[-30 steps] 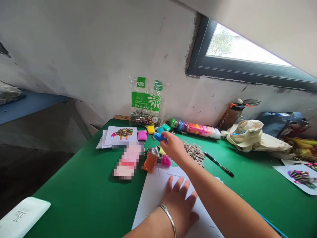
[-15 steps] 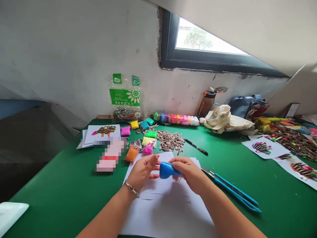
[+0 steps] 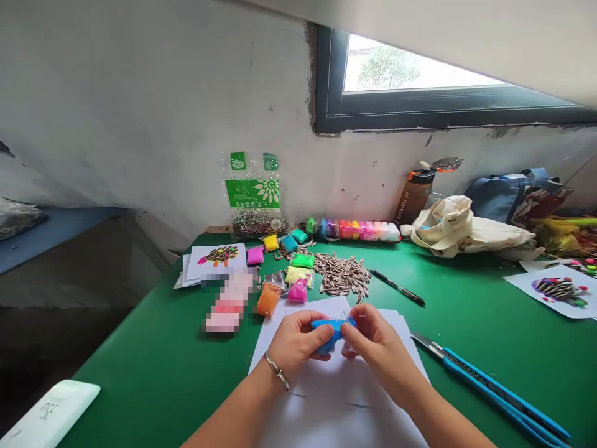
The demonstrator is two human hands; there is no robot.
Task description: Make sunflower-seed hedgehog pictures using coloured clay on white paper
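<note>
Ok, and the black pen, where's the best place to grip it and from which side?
Probably mid-barrel: pinch the black pen across its width from above, the right hand coming in from the near side. It lies flat and slanting on the green table, its far end beside the seed pile, so the middle should avoid disturbing that.

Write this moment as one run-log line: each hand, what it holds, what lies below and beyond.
left hand: blue packet | right hand: same packet | below: white paper | beyond: seeds, pen
</note>
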